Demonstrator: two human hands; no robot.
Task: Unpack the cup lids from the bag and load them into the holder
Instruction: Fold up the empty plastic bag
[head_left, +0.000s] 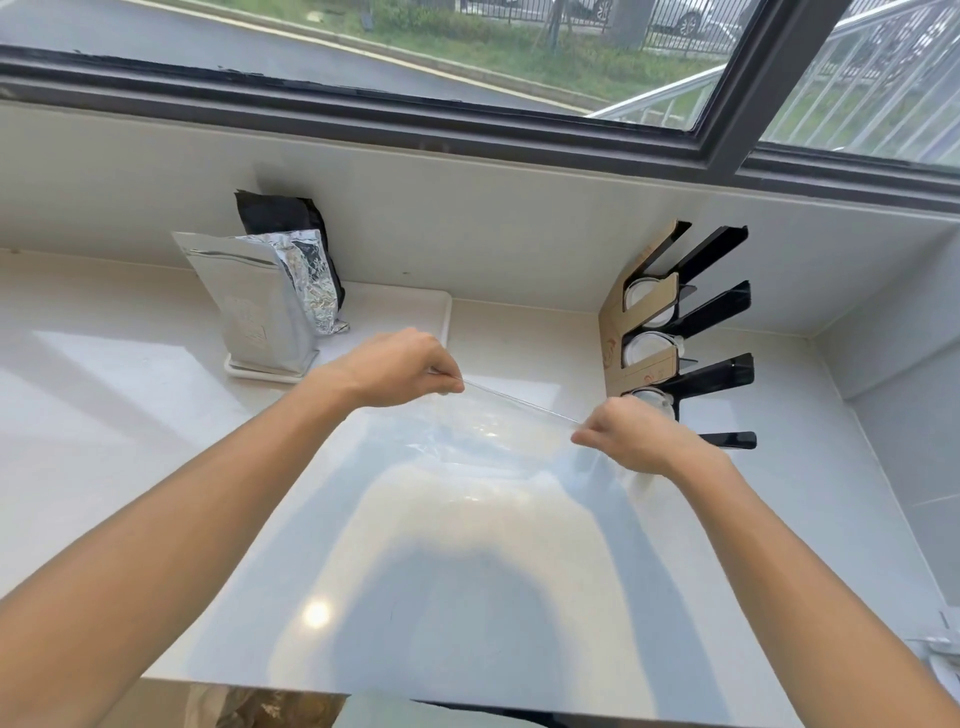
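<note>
Here, both hands (400, 366) (631, 436) pinching clear bag (483, 431) taut, lidded holder (675, 332) just beyond right, foil pouches (260, 306) left.

Illumination is bright daylight entering through the window (467, 52) along the top of the frame. The white countertop (130, 415) reflects this light strongly, with a broad pale sheen across its centre and a small round glare spot near the lower middle. A soft-edged shadow of the person falls on the counter in the lower centre. Wide-angle distortion bows the window frame and stretches both forearms toward the lower corners. Focus is adequate overall; fine detail is slightly soft, and the clear bag (483, 436) shows mainly as faint highlights.
</note>
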